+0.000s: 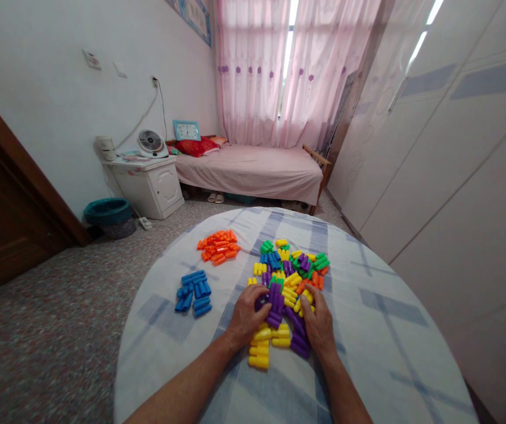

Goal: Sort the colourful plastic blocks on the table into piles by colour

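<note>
A mixed heap of plastic tube blocks (290, 268) in yellow, purple, green, blue and orange lies in the middle of a round table (380, 347) covered by a pale checked cloth. My left hand (246, 315) rests on the heap's near left side, fingers curled over purple blocks (275, 303). My right hand (319, 321) lies on the near right side, fingers bent over yellow and purple pieces. A row of yellow blocks (262, 347) and more purple ones (299, 344) sit between my wrists.
A sorted pile of orange blocks (220, 246) lies at the table's far left and a pile of blue blocks (193, 291) nearer left. Beyond are a bed (253, 168), a white nightstand (151, 185) with a fan, a teal bin (108, 213) and wardrobe doors on the right.
</note>
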The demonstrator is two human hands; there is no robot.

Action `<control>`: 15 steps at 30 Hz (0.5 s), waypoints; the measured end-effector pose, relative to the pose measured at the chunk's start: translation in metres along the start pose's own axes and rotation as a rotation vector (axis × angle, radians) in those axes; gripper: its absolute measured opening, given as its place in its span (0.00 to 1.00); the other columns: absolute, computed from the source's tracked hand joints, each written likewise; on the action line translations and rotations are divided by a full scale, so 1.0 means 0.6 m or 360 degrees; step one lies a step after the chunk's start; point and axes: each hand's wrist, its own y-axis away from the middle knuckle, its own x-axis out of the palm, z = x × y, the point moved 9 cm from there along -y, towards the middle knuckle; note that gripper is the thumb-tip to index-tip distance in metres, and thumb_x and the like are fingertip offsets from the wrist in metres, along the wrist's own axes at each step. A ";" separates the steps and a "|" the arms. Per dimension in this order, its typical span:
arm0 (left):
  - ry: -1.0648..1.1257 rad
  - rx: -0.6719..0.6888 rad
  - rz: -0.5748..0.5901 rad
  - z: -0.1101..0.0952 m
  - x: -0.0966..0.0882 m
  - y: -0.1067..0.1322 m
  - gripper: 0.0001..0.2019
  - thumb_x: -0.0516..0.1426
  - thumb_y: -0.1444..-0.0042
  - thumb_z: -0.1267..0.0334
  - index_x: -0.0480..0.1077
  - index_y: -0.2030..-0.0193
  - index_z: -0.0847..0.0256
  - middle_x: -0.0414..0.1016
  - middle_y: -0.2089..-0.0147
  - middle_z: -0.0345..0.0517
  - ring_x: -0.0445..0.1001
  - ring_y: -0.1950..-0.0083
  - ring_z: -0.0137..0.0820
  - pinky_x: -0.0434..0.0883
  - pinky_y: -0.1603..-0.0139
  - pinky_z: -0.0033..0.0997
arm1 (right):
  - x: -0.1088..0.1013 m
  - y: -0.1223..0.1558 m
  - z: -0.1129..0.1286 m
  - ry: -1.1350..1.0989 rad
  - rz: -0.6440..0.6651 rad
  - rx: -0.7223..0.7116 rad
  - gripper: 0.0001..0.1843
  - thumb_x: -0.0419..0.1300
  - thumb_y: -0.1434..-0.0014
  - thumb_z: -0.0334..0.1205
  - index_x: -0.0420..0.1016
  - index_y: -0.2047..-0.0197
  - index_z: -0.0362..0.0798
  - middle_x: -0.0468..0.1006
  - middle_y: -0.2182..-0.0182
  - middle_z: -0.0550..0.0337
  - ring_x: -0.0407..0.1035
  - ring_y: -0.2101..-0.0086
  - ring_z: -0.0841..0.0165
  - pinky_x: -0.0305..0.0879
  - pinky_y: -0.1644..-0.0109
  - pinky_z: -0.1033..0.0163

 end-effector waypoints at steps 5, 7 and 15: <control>0.0072 -0.0011 -0.0077 0.009 -0.006 -0.001 0.14 0.53 0.49 0.73 0.71 0.57 0.59 0.73 0.55 0.47 0.70 0.51 0.33 0.67 0.46 0.37 | -0.002 0.001 0.002 0.0005 -0.0017 0.0011 0.26 0.50 0.45 0.53 0.69 0.50 0.43 0.73 0.52 0.48 0.66 0.52 0.58 0.60 0.46 0.53; 0.0073 -0.0016 -0.0107 0.011 -0.008 -0.003 0.13 0.52 0.48 0.72 0.71 0.57 0.60 0.73 0.55 0.47 0.70 0.50 0.33 0.67 0.46 0.37 | -0.005 0.002 0.005 0.0014 -0.0056 -0.0005 0.26 0.50 0.45 0.52 0.69 0.50 0.43 0.73 0.53 0.48 0.67 0.52 0.58 0.60 0.47 0.53; 0.0165 -0.0102 -0.0185 0.022 -0.014 -0.017 0.11 0.51 0.46 0.69 0.72 0.59 0.60 0.72 0.58 0.46 0.71 0.54 0.33 0.68 0.53 0.33 | -0.014 0.010 0.016 0.0059 -0.0175 -0.0125 0.20 0.51 0.44 0.47 0.70 0.52 0.46 0.73 0.55 0.51 0.66 0.53 0.61 0.60 0.46 0.53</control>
